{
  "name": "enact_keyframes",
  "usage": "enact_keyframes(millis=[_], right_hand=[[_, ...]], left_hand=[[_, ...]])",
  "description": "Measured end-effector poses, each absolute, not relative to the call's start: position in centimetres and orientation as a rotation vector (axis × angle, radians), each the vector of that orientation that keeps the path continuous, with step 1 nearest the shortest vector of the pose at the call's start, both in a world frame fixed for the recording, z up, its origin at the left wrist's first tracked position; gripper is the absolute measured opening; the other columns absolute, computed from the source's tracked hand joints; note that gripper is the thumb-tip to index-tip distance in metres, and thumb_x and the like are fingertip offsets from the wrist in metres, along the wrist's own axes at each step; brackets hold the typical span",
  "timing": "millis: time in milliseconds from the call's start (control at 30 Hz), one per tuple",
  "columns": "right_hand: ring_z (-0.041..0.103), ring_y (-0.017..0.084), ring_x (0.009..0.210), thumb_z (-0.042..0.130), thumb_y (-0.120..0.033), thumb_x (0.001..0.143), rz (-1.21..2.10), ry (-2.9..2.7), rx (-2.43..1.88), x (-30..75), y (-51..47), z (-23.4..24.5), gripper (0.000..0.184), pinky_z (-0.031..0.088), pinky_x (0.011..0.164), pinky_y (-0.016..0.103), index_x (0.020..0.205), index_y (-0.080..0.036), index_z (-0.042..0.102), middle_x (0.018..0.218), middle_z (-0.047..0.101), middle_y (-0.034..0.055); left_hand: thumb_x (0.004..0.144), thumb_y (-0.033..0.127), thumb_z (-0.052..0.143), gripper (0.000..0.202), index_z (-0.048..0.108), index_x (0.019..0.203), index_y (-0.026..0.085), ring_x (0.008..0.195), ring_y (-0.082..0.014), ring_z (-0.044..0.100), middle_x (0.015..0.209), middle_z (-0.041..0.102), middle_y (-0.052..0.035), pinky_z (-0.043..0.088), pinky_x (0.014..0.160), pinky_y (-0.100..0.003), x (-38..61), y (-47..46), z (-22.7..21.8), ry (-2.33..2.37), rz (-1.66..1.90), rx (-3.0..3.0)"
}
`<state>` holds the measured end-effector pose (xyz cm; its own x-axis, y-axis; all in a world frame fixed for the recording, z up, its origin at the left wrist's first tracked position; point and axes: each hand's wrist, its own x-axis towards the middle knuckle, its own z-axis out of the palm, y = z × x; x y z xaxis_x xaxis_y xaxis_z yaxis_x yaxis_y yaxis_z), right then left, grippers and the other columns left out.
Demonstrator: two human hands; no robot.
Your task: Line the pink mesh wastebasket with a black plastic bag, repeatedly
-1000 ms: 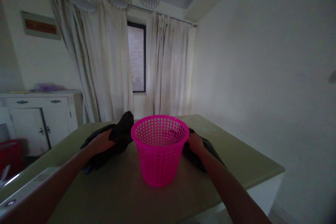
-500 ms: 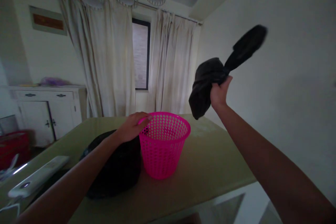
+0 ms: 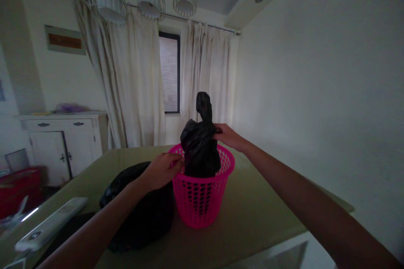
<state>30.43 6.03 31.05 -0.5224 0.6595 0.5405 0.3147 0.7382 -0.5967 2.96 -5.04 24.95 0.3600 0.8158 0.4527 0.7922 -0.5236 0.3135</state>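
A pink basket with a perforated wall stands upright on the surface, its mouth facing up. A crumpled black bag sits partly inside it, its bulk rising above the rim and a twisted end pointing straight up.

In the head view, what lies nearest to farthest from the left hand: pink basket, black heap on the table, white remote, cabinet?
1. Basket: left hand grips its rim.
2. Black heap: just below the wrist.
3. Remote: far left, close to the camera.
4. Cabinet: across the room, left.
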Motion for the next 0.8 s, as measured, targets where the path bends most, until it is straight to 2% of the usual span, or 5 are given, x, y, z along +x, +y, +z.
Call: enact_keyframes(millis=[100, 233, 400, 633, 800], right_hand=[[0.061, 0.017, 0.075, 0.079, -0.029, 0.076, 0.204, -2.433, -0.863, 29.2, 5.3, 29.9, 0.015, 0.047, 0.071, 0.029, 0.08, -0.015, 0.075, 0.083, 0.065, 0.0024], [0.059, 0.015, 0.077, 0.081, -0.027, 0.08, 0.017, -2.578, -0.812, 27.2, 4.0, 29.6, 0.015, 0.044, 0.07, 0.025, 0.083, -0.014, 0.074, 0.087, 0.059, 0.0017], [0.059, 0.017, 0.077, 0.08, -0.029, 0.081, -0.13, -2.617, -0.982, 27.9, 3.3, 29.4, 0.016, 0.038, 0.066, 0.026, 0.084, -0.016, 0.072, 0.087, 0.062, 0.0033], [0.06, 0.018, 0.076, 0.074, -0.043, 0.09, -0.252, -2.638, -1.21, 30.9, 4.2, 29.1, 0.027, 0.031, 0.061, 0.027, 0.081, -0.018, 0.072, 0.085, 0.067, 0.005], [0.061, 0.019, 0.079, 0.07, -0.038, 0.092, -0.333, -2.625, -1.177, 30.1, 3.3, 29.5, 0.022, 0.032, 0.063, 0.028, 0.084, -0.017, 0.073, 0.09, 0.068, 0.0064]], left_hand=[[0.099, 0.042, 0.052, 0.03, 0.073, 0.093, 0.021, 0.086, -0.0217, 0.071, 0.09, 0.076, -0.0049, 0.05, 0.081, -0.032, 3.6, -4.4, 26.2, 1.442, 1.119, 2.423], [0.091, 0.05, 0.065, 0.037, 0.071, 0.109, 0.019, 0.091, -0.0234, 0.071, 0.103, 0.077, -0.0076, 0.052, 0.08, -0.032, 5.4, -2.5, 27.5, 1.413, 1.186, 2.377], [0.095, 0.037, 0.057, 0.025, 0.072, 0.084, 0.02, 0.081, -0.0248, 0.07, 0.085, 0.075, -0.007, 0.047, 0.074, -0.034, 5.8, -1.0, 27.5, 1.594, 0.79, 2.614], [0.099, 0.032, 0.047, 0.031, 0.072, 0.084, 0.023, 0.087, -0.0266, 0.071, 0.086, 0.075, -0.0077, 0.048, 0.08, -0.037, 2.2, -0.1, 27.2, 1.774, 0.7, 2.658], [0.084, 0.022, 0.065, 0.033, 0.07, 0.116, 0.019, 0.114, -0.0283, 0.067, 0.118, 0.073, -0.0118, 0.049, 0.1, -0.04, 2.9, 0.2, 27.2, 1.604, 0.991, 2.57]])
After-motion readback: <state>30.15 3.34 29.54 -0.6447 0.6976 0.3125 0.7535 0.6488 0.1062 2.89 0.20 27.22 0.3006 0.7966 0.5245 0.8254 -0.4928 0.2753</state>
